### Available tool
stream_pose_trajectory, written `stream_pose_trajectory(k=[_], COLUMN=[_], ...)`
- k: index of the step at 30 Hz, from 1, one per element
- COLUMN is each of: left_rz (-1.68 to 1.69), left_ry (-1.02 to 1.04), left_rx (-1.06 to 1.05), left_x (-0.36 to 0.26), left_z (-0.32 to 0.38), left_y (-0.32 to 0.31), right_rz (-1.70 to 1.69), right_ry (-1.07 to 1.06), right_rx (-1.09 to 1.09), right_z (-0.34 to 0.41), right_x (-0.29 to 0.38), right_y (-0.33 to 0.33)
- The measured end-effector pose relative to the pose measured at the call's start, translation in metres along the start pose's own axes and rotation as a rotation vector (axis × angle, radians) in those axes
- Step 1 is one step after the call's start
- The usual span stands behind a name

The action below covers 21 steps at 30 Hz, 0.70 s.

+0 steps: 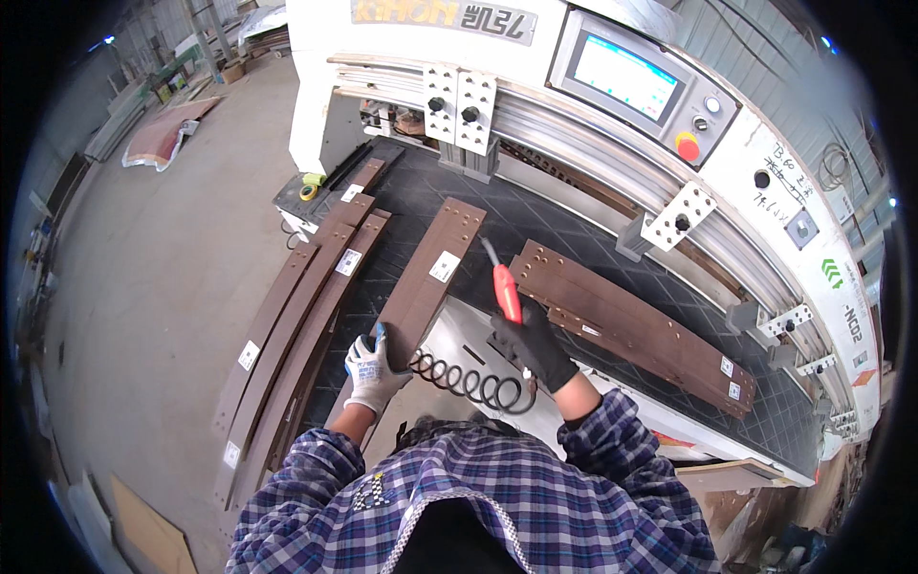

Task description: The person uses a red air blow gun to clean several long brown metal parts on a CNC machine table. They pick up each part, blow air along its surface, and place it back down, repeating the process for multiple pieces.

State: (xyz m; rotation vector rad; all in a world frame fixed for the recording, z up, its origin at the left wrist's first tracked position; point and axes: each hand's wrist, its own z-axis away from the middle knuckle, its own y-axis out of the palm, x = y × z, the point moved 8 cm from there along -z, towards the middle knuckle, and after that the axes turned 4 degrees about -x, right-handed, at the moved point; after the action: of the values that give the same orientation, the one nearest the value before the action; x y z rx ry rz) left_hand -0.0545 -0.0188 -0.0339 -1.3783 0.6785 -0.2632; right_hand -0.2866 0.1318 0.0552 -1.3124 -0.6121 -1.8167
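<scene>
My left hand [374, 369], in a white and blue work glove, grips the near part of a dark brown drilled board [419, 287] that bears a label. In a black glove, my right hand [531, 344] is closed around a red air blow gun [506, 293], its nozzle pointing up and left beside the board's far end. A black coiled air hose [473, 386] hangs between my hands. Several narrow brown boards [308, 308] lie side by side on the left. On the right, more drilled boards [624, 308] rest on the machine's black table [401, 186].
A white woodworking machine arches over the table's far side, with metal clamp blocks [459, 107], a control screen [624, 75] and a red stop button [688, 147]. Tape rolls [308, 191] sit at the table's left corner. Sheet material [168, 133] lies on the floor [143, 287].
</scene>
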Motion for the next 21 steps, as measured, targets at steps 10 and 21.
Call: stream_pose_trajectory(k=[10, 21], left_rz=[0.034, 0.433], left_ry=[-0.028, 0.222], left_rx=[-0.050, -0.026], left_x=[0.007, -0.086], left_z=[0.033, 0.024], left_y=[-0.034, -0.132], right_rz=[-0.126, -0.154], right_ry=[-0.056, 0.032], right_rx=[-0.074, -0.079], right_z=[-0.028, 0.017], right_x=[-0.025, -0.022], right_y=[0.002, -0.046])
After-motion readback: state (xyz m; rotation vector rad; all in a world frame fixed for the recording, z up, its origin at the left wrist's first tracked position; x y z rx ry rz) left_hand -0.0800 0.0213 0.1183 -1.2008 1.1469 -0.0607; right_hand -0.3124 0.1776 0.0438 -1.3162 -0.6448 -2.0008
